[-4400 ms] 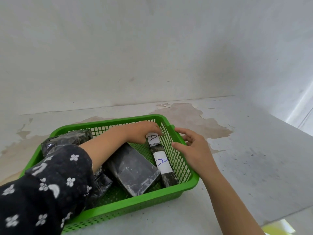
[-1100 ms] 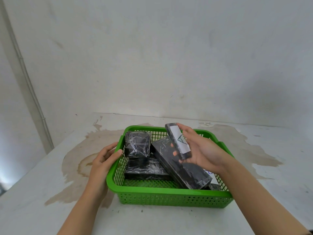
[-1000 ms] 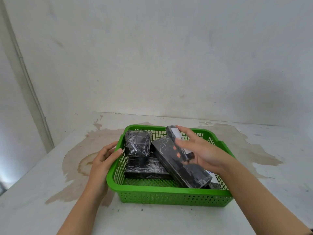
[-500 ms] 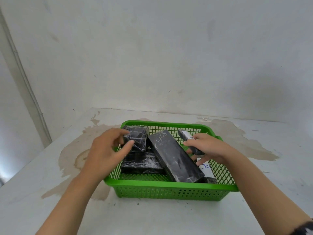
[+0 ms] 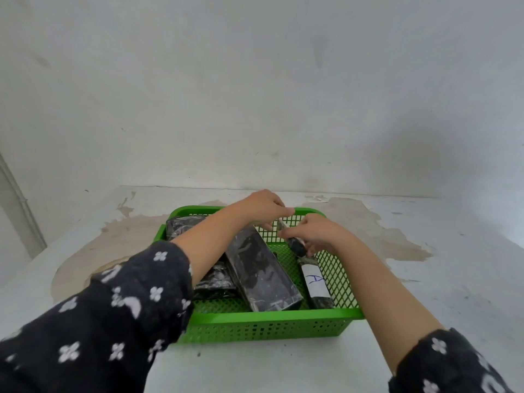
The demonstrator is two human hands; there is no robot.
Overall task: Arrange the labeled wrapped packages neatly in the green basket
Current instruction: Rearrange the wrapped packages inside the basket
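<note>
The green basket [image 5: 266, 321] sits on the white table with several black wrapped packages inside. A long flat package [image 5: 261, 273] lies diagonally in the middle. A slim package with a white label marked A [image 5: 314, 282] lies along the right wall. My right hand [image 5: 314, 232] grips another slim black package [image 5: 296, 245] at the far right corner, tilted down into the basket. My left hand [image 5: 263, 207] reaches across the basket and pinches the upper end of that same package. More wrapped packages [image 5: 215, 279] lie at the left, partly hidden under my left forearm.
The table surface [image 5: 425, 279] has brown stains around the basket. A white wall rises close behind. A pipe [image 5: 17, 205] runs down the wall at the far left.
My left hand left the small package at the left and crossed over to the far right corner. My right hand carried the slim package further back and lower. The camera moved closer.
</note>
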